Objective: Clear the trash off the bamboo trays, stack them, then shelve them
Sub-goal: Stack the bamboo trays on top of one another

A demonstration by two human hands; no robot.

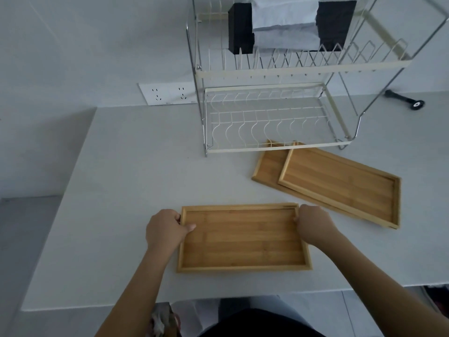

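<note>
A bamboo tray (243, 239) lies flat near the table's front edge, and a second rim showing along its far side suggests another tray under it. My left hand (166, 231) grips its left edge with the thumb over the rim. My right hand (313, 223) grips its right edge. To the right and further back, a second bamboo tray (340, 183) rests askew on top of a third bamboo tray (268, 166). No trash shows on any tray. The two-tier wire dish rack (267, 122) stands behind them with a bare lower shelf.
The rack's upper tier holds a black box with white paper (286, 23). A wall socket plate (167, 93) sits left of the rack. A small black tool (405, 99) lies at the back right. The white table (121, 190) ends just before my body.
</note>
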